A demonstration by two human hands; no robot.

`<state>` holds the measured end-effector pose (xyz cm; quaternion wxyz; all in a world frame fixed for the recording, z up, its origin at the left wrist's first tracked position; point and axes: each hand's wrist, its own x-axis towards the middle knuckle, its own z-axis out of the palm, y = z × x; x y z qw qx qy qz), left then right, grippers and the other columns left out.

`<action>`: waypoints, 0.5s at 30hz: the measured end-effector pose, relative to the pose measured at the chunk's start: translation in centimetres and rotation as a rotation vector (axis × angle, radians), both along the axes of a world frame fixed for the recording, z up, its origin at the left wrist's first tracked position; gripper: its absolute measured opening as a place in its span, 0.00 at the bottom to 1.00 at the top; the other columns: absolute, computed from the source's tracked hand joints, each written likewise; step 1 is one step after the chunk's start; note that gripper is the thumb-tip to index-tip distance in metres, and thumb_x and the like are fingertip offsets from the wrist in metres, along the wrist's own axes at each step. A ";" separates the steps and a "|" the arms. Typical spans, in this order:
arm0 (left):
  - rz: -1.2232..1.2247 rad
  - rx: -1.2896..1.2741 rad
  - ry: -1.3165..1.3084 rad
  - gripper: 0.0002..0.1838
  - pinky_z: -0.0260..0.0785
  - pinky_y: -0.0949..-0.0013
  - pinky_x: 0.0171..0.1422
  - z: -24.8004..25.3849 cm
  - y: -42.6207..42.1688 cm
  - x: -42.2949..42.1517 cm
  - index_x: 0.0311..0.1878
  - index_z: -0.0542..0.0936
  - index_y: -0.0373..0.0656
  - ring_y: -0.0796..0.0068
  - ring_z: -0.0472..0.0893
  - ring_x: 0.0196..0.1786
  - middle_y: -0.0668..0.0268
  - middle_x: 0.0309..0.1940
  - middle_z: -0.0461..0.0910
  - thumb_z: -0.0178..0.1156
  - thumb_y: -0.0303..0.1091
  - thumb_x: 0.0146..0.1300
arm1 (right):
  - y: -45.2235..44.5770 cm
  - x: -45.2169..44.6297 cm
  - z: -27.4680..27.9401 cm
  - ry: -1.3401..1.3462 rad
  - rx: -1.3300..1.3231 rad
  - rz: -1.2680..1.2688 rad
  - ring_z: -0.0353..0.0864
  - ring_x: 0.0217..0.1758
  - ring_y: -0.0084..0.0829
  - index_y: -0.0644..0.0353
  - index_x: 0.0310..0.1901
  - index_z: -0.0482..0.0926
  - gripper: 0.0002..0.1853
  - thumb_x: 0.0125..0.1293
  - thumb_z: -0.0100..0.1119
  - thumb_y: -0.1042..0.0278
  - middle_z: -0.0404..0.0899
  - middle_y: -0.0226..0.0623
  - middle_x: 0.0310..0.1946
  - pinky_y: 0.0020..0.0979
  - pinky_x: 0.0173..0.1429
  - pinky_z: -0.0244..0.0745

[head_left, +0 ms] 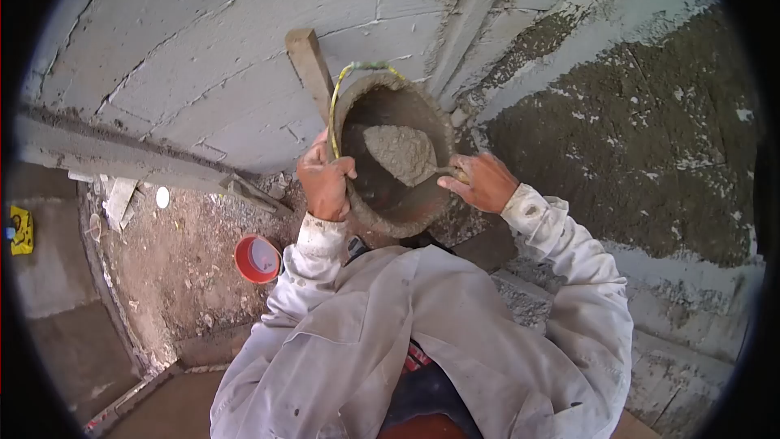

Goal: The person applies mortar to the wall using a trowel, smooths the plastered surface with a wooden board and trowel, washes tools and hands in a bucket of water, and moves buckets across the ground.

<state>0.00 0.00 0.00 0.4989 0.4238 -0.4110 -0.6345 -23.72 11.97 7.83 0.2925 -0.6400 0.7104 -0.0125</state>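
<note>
A mortar-caked bucket (366, 210) stands in front of me, its mouth facing up. My left hand (325, 183) is closed around its left rim, near the lower end of the yellow-striped bail handle (334, 106). In my right hand (485, 183) is the handle of a trowel (444, 171), gripped at the bucket's right side. A heap of grey wet mortar (400, 153) covers the trowel's blade, which lies over the bucket's mouth. Little of the bucket's inside shows beneath it; its wall is dark and smeared.
A wooden post (309, 65) leans behind the bucket against the grey block wall (219, 49). Wet mortar coats the wall surface (626, 130) at right. An orange-red container (257, 258) with pale contents sits on the rubble-strewn ground (191, 276). A yellow packet (22, 230) lies far left.
</note>
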 end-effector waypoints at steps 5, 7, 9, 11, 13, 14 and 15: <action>0.053 -0.011 -0.147 0.29 0.64 0.79 0.25 -1.8 -1.1 -2.4 0.51 0.79 0.26 0.79 0.76 0.34 0.63 0.43 0.81 0.52 0.13 0.37 | -2.0 -9.0 4.8 -0.091 -0.275 0.285 0.77 0.28 0.56 0.70 0.45 0.77 0.29 0.67 0.53 0.43 0.80 0.52 0.27 0.45 0.39 0.74; 0.069 0.025 -0.179 0.29 0.63 0.79 0.25 -1.5 -0.7 -4.6 0.50 0.79 0.27 0.80 0.75 0.32 0.64 0.40 0.82 0.52 0.12 0.37 | -3.5 -14.9 8.4 -0.271 0.067 0.210 0.77 0.25 0.41 0.68 0.45 0.76 0.29 0.68 0.53 0.41 0.79 0.45 0.24 0.39 0.35 0.74; 0.101 -0.007 -0.168 0.31 0.62 0.80 0.24 -2.9 -0.7 -5.8 0.51 0.79 0.27 0.80 0.74 0.29 0.65 0.37 0.81 0.51 0.11 0.36 | -5.8 -20.0 11.4 -0.367 0.447 0.041 0.76 0.26 0.32 0.68 0.47 0.75 0.30 0.68 0.53 0.40 0.78 0.40 0.25 0.35 0.34 0.75; 0.109 -0.032 -0.110 0.32 0.62 0.80 0.24 -3.5 -0.4 -7.1 0.52 0.79 0.27 0.80 0.74 0.29 0.65 0.37 0.81 0.50 0.11 0.35 | -7.1 -27.8 10.5 -0.488 0.421 -0.259 0.63 0.24 0.19 0.64 0.51 0.75 0.29 0.69 0.51 0.40 0.64 0.23 0.23 0.23 0.27 0.69; 0.133 -0.008 -0.086 0.32 0.62 0.80 0.24 -3.5 0.3 -7.6 0.51 0.79 0.28 0.80 0.74 0.29 0.66 0.37 0.81 0.50 0.11 0.34 | -9.3 -37.6 11.4 -0.205 0.220 -0.636 0.68 0.27 0.24 0.66 0.51 0.74 0.31 0.69 0.50 0.39 0.68 0.31 0.26 0.27 0.32 0.73; 0.147 0.018 -0.085 0.32 0.62 0.80 0.24 -2.7 0.8 -7.8 0.50 0.80 0.28 0.80 0.74 0.29 0.66 0.37 0.81 0.50 0.10 0.34 | -9.5 -42.0 12.4 -0.086 -0.073 -0.839 0.73 0.29 0.25 0.67 0.47 0.74 0.31 0.69 0.49 0.39 0.72 0.34 0.29 0.28 0.32 0.75; 0.161 0.042 -0.075 0.31 0.62 0.80 0.23 -2.3 0.9 -8.0 0.49 0.80 0.28 0.80 0.74 0.29 0.66 0.36 0.81 0.50 0.10 0.33 | -8.4 -44.2 14.9 -0.141 -0.485 -0.941 0.75 0.26 0.22 0.65 0.39 0.73 0.30 0.70 0.47 0.37 0.73 0.32 0.26 0.27 0.29 0.76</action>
